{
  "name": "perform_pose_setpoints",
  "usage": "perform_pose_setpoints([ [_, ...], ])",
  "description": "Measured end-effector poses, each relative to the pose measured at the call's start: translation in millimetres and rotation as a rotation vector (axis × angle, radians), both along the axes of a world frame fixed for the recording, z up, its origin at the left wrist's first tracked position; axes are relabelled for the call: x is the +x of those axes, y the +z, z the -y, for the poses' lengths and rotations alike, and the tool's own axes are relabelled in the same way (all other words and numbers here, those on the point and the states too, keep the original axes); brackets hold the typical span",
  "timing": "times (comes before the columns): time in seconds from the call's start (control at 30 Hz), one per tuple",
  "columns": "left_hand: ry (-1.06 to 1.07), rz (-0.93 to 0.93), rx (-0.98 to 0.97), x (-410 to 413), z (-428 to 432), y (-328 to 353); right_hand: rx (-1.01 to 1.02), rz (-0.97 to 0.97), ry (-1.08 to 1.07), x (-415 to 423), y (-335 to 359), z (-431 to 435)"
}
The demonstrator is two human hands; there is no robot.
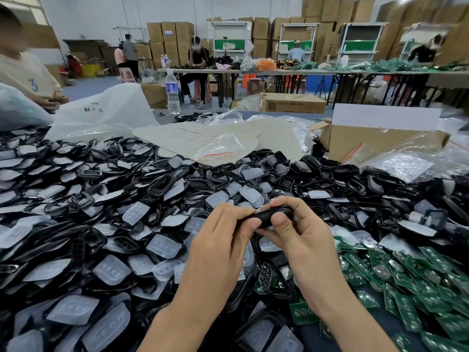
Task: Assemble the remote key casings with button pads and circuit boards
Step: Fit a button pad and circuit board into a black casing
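Observation:
Both hands hold one black remote key casing (275, 214) above the table's middle. My left hand (223, 240) grips its left end with curled fingers. My right hand (295, 232) pinches its right end, thumb on the near side and fingers over the top. The casing's inside is hidden by my fingers. A wide heap of black casings (162, 184) and translucent white button pads (135, 212) covers the table on the left and in the centre. Green circuit boards (411, 283) lie heaped at the lower right.
An open cardboard box (380, 141) and clear plastic bags (218, 146) lie behind the heap. A water bottle (172, 92) stands at the table's far edge. A seated person's sleeve (28, 72) is at the far left. Other workers sit at tables in the background.

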State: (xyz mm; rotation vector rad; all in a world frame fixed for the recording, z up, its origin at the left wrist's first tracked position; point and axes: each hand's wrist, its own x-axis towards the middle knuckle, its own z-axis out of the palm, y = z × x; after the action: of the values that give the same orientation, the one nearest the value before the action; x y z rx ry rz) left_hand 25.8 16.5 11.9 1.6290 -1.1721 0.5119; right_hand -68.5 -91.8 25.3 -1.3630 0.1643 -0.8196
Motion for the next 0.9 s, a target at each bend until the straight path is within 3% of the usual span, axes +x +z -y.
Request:
perform_pose_setpoints([
  [0.2,0.043,0.125,0.005,3,0,-1,-0.027,-0.008,0.013,1,-5,-4],
  [0.4,-0.035,-0.13,-0.037,-4,1,2,0.27,0.07,0.186,6,-5,-4],
  [0.57,-0.047,-0.192,-0.025,-4,1,3,0.361,0.091,0.241,7,-7,-3],
  [0.67,-0.057,-0.243,-0.017,-4,1,5,0.289,0.066,0.204,6,-5,-1],
  [0.9,-0.037,-0.228,-0.048,-9,2,5,-0.107,-0.1,-0.016,1,-2,-3],
])
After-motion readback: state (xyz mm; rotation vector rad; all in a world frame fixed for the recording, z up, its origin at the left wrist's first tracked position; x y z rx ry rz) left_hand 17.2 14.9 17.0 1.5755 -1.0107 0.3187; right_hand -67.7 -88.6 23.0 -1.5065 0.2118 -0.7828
